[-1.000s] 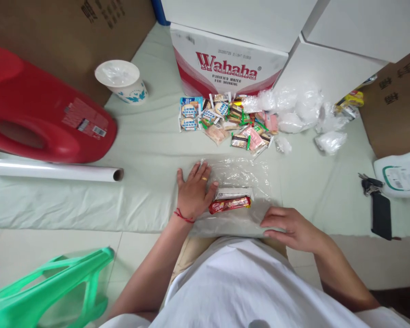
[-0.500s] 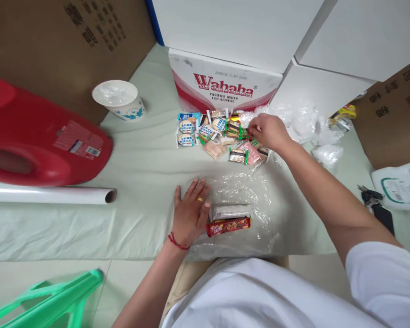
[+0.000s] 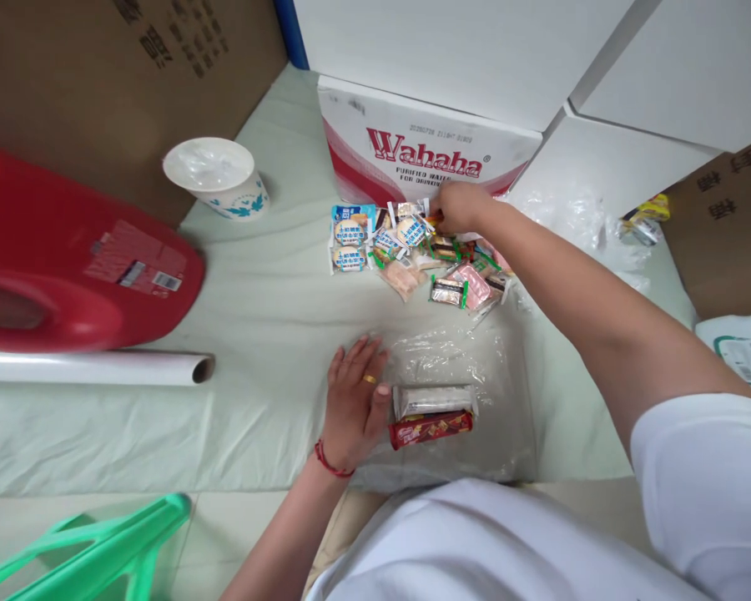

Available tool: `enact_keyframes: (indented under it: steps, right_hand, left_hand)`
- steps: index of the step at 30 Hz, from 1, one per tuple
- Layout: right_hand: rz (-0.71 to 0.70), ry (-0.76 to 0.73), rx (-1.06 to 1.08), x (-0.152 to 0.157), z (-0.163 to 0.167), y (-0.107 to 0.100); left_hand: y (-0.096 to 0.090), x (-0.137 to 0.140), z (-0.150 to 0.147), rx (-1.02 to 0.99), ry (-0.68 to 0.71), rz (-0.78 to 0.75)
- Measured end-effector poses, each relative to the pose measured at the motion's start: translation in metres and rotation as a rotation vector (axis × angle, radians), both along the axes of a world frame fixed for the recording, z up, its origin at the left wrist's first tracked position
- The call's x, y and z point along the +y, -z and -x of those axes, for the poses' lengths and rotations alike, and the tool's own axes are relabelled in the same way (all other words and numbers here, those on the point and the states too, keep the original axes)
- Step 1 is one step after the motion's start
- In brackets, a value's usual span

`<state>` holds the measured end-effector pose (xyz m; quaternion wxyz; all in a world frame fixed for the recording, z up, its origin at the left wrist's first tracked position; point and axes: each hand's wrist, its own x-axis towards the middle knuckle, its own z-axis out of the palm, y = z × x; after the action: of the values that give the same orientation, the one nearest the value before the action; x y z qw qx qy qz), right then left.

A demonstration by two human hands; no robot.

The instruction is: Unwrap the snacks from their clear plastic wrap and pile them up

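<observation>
My left hand (image 3: 356, 405) lies flat with its fingers stretched out on the left edge of a clear plastic sheet (image 3: 501, 359). Just right of its thumb, a white-wrapped bar (image 3: 435, 401) and a red snack packet (image 3: 431, 428) lie side by side on the sheet. My right hand (image 3: 460, 207) reaches to the back of a heap of small wrapped snacks (image 3: 406, 238), close to the Wahaha carton. Its fingers bend down among the packets, and their tips are hidden, so any hold does not show. A pink packet (image 3: 474, 285) lies at the heap's front.
Behind the heap stands a Wahaha carton (image 3: 425, 154). Crumpled clear plastic (image 3: 563, 217) lies at the right. On the left are a paper cup (image 3: 216, 179), a red jug (image 3: 88, 250) and a white roll (image 3: 93, 368). A green stool (image 3: 100, 551) stands below the table edge.
My right hand has moved back and left, from the heap's right side to its rear by the carton. My left hand stays flat on the sheet. The whole view has shifted slightly.
</observation>
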<state>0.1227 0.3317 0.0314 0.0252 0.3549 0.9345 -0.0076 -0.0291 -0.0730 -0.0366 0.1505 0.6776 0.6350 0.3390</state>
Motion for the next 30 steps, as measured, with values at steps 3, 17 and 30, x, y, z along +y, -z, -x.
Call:
enact_keyframes:
  steps: [3, 17, 30]
  right_hand:
    - [-0.003, 0.050, 0.126, -0.012, -0.009, -0.024]
    - [0.612, -0.315, 0.214, -0.248, -0.059, -0.048]
    - [0.324, -0.078, 0.617, -0.382, -0.178, -0.023]
  left_hand:
    - [0.000, 0.000, 0.000, -0.025, -0.014, 0.007]
    - [0.002, 0.005, -0.001, -0.041, -0.074, 0.075]
    - [-0.033, -0.070, 0.015, 0.233, -0.030, -0.467]
